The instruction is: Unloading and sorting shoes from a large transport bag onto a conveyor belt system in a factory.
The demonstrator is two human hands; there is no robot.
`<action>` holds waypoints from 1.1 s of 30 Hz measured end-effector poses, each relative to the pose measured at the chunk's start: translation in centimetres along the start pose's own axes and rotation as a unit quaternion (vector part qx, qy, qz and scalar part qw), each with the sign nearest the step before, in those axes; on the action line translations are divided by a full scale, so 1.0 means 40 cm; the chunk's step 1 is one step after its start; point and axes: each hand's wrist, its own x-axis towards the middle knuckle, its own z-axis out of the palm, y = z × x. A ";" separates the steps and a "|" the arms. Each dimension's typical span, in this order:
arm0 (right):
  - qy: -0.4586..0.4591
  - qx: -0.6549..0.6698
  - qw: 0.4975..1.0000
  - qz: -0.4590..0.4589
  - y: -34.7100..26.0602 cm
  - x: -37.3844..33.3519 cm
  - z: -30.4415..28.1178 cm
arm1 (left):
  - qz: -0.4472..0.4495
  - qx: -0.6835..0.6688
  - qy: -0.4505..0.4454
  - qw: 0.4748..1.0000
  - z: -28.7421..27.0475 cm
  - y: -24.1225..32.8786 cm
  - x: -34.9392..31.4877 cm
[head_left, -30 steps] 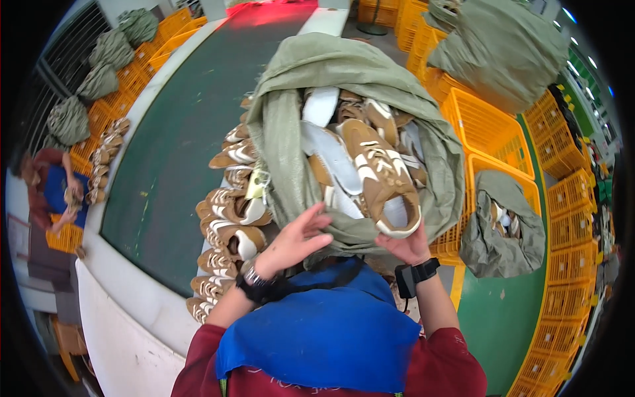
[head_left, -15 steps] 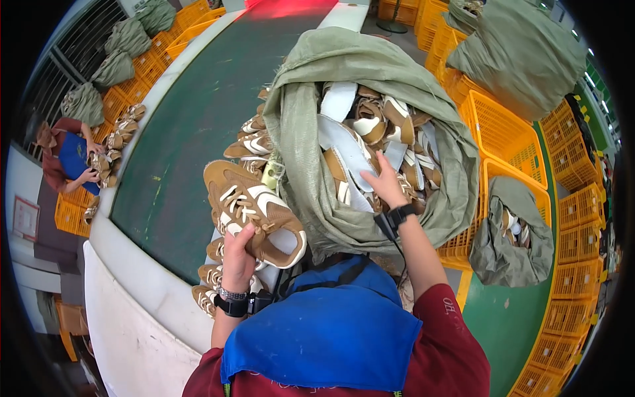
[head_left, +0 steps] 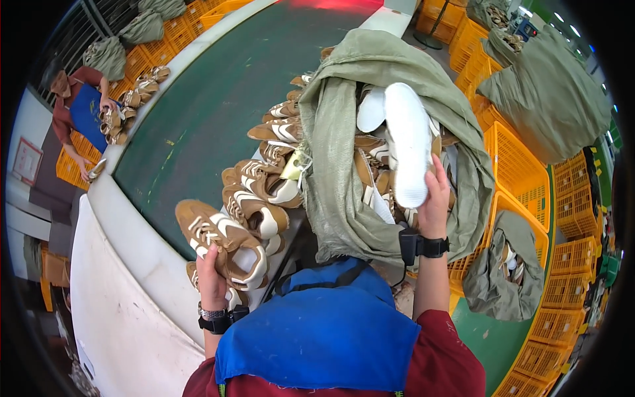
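Note:
My left hand (head_left: 213, 281) grips a brown sneaker (head_left: 210, 225) with white side stripes and tan laces, at its opening, over a row of similar sneakers (head_left: 261, 215) along the belt's edge. My right hand (head_left: 433, 205) is closed on another sneaker (head_left: 408, 145), raised at the mouth of a big grey-green woven sack (head_left: 331, 145). Its flat white underside faces me and hides most of its brown upper. More brown and white sneakers (head_left: 374, 175) lie jumbled inside the sack, some with white undersides up.
A dark green conveyor belt (head_left: 205, 99) with a pale rim runs away from me. Across it a co-worker (head_left: 86, 119) handles similar sneakers. Yellow crates (head_left: 519, 165) stand on the right, with a smaller sack (head_left: 506, 278) among them and a large full sack (head_left: 555, 99) behind.
My right hand has lifted a sneaker out of the pile, its white underside showing. My left hand has moved left and slightly down with its sneaker, uncovering more of the row.

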 end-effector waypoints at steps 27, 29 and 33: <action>-0.267 -0.482 0.834 -0.020 0.240 0.125 0.043 | -0.042 -0.007 -0.165 0.985 0.209 0.028 0.004; -0.217 -0.367 0.904 0.017 0.197 0.162 0.002 | -0.063 -0.034 -0.178 0.981 0.203 0.017 0.012; -0.026 -0.072 0.996 0.051 0.044 0.214 -0.129 | -0.099 -0.053 -0.176 0.978 0.181 0.003 0.025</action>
